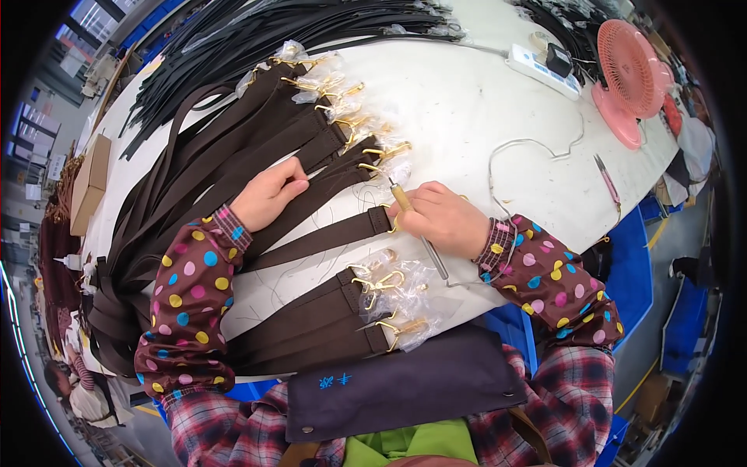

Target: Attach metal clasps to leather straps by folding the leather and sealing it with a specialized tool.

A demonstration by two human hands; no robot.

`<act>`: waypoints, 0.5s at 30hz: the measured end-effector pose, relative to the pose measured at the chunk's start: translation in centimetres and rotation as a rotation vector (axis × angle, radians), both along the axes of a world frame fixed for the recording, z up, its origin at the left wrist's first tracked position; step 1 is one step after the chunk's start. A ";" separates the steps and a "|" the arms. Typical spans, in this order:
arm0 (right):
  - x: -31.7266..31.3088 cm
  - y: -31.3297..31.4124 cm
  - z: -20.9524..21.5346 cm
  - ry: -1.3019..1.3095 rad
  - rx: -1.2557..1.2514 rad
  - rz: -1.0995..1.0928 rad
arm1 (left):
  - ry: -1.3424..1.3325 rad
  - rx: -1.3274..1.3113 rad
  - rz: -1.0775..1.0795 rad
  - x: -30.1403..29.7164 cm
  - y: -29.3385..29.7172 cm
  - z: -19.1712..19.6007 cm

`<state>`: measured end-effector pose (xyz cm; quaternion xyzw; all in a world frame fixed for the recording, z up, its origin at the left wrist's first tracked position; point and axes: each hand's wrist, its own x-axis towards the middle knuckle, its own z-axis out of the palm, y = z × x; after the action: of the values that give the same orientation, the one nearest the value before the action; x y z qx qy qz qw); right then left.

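Observation:
My left hand (270, 194) is closed, its curled fingers on a dark brown strap (331, 183) that ends in a gold hook (372, 166). My right hand (446, 220) wraps round a corded pen-like tool (400, 197) with a yellowish handle and a metal rod at its lower end. The tool's thin upper tip points at the end of that strap. Just below lies another brown strap (327, 240), its stitched end close to my right fingers. Nearer me, more brown straps (311, 315) have gold hooks wrapped in clear plastic (401, 288).
Many brown straps pile up at left on the white table (455, 101). Black straps (257, 47) lie along the far side. A pink fan (629, 74), a white power strip (543, 70) and pink-handled tweezers (607, 183) are at right. Blue bins (626, 268) stand beside the table.

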<state>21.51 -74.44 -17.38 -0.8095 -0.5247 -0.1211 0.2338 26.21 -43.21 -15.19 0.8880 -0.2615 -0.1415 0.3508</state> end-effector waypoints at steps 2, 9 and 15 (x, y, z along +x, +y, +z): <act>0.5 -0.4 -0.3 0.012 0.001 0.016 | 0.019 -0.014 0.032 -0.5 1.1 0.2; 1.6 0.1 0.3 0.279 0.276 -0.100 | 0.222 0.225 0.069 -1.3 2.2 2.4; 3.3 0.5 0.3 0.377 0.296 -0.209 | -0.101 0.351 0.223 -4.5 -0.7 4.0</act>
<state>24.76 -73.99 -17.08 -0.8246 -0.3622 -0.0672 0.4294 21.69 -43.95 -11.18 0.9648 -0.1504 -0.1003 0.1908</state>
